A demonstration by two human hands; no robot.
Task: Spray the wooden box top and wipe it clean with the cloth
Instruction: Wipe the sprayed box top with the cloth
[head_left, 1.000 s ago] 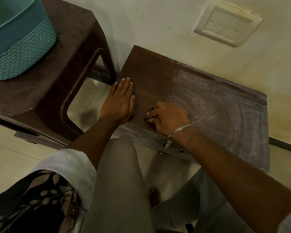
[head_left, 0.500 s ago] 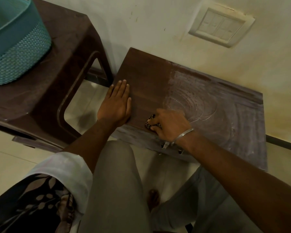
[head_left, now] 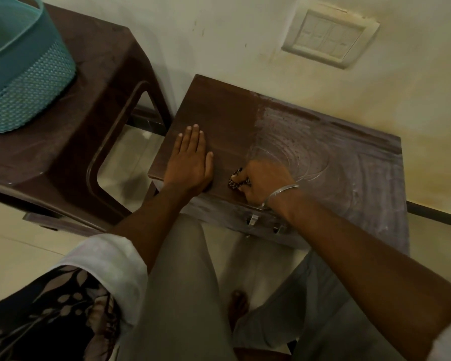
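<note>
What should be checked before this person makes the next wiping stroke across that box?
1. Cloth gripped in the right hand: ok.
2. Left hand flat on the box top, steadying it: ok.
3. Left part of the top wiped dark: ok.
4. Right part free of whitish film: not ok, streaks cover it.
5. Nothing standing on the top in the cloth's way: ok.
6. Surface damp enough from the spray: cannot tell.

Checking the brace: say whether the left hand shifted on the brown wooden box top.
Yes. The left hand slid right: earlier over the left edge of the brown wooden box top, now inside it.
</note>
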